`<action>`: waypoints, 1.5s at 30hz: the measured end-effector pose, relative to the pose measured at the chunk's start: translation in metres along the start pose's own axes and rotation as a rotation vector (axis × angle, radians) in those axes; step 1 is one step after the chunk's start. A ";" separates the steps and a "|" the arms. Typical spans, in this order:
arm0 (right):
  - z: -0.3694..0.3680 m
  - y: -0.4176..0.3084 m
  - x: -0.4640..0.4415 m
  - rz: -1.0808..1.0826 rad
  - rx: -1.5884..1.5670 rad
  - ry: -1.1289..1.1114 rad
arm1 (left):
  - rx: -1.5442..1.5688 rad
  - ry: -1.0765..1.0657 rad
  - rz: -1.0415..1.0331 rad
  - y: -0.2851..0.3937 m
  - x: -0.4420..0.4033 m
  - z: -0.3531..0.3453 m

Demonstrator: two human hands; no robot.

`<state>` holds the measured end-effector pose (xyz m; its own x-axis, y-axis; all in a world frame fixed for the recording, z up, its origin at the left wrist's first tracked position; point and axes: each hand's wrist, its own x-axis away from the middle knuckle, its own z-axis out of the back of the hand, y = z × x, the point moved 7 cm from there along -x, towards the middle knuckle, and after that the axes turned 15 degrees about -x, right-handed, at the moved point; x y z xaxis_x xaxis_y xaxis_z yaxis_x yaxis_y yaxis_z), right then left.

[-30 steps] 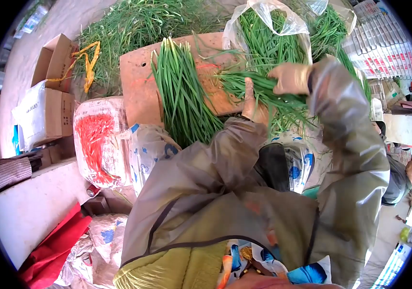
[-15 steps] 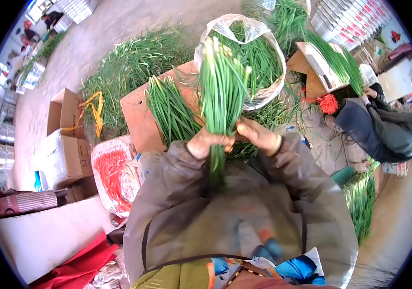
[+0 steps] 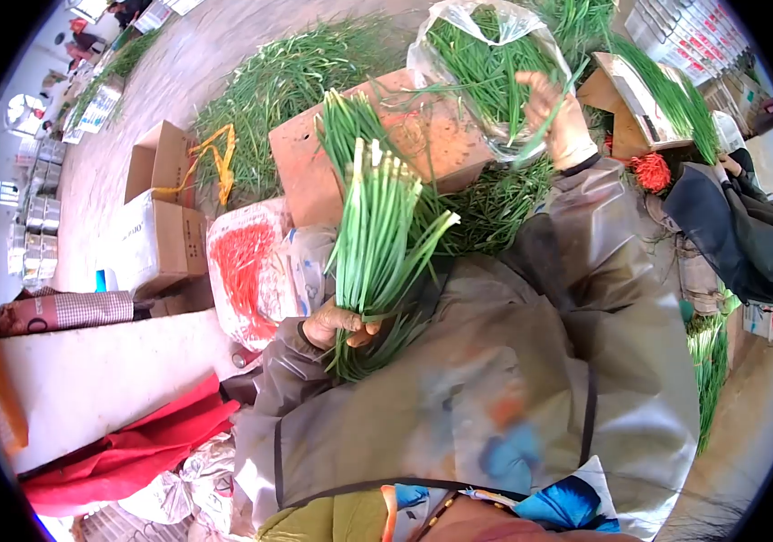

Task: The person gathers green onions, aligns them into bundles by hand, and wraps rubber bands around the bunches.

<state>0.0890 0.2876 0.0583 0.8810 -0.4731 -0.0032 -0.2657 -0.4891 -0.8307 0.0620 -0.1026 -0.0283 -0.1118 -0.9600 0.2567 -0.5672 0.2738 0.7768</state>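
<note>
My left hand (image 3: 339, 327) is wrapped round the lower, leafy part of a bunch of chives (image 3: 373, 239), low in front of my lap. The pale cut ends point up and away from me, and a few stalks splay to the right. My right hand (image 3: 560, 117) is raised at the near right edge of a clear plastic bag (image 3: 423, 59) filled with chives. Its fingers are apart and slightly bent, with a blurred green blade beside the thumb. Another bunch of chives (image 3: 349, 122) lies on an orange-brown board (image 3: 305, 176), partly behind the held bunch.
Loose chives (image 3: 287, 77) are heaped on the floor. At left stand an open cardboard box (image 3: 159, 163) and a sack with red ties (image 3: 246, 271). A co-worker (image 3: 730, 226) sits at right beside a box topped with chives (image 3: 639, 104). Stacked white crates (image 3: 684, 36) stand behind.
Both hands were together on the bunch. The left has lowered it toward my lap, while the right has let go and moved up and right to the bag. The view has shifted.
</note>
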 end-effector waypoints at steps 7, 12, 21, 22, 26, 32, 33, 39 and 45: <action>-0.091 0.043 0.039 0.190 0.959 -0.333 | 0.051 0.015 0.013 -0.017 0.002 0.000; -0.118 0.068 0.032 0.479 1.320 -0.315 | -0.071 0.063 0.125 -0.020 -0.003 -0.015; -0.085 0.049 0.049 0.074 0.611 -0.251 | -0.303 0.301 0.190 -0.011 0.000 -0.012; -0.100 0.052 0.057 0.064 0.861 -0.230 | -0.300 0.294 0.193 -0.016 -0.003 -0.009; -0.117 0.097 0.067 -0.076 1.148 -0.466 | -1.208 0.554 0.134 0.007 -0.005 -0.001; -0.084 0.072 0.080 -0.165 0.131 -0.172 | -1.647 0.937 0.089 0.046 0.021 -0.020; -0.069 0.061 0.079 -0.149 0.083 -0.178 | -1.717 1.016 -0.066 0.051 0.027 -0.020; 0.026 0.040 0.068 -0.038 1.404 -0.088 | -1.961 1.230 -0.060 0.055 0.047 -0.014; -0.098 0.062 0.080 0.118 0.954 -0.321 | -2.029 1.148 -0.138 0.054 0.031 -0.020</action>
<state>0.1043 0.1478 0.0605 0.9703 -0.1922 -0.1472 -0.0583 0.4045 -0.9127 0.0445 -0.1166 0.0335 0.5875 -0.7554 -0.2902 0.7882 0.6154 -0.0059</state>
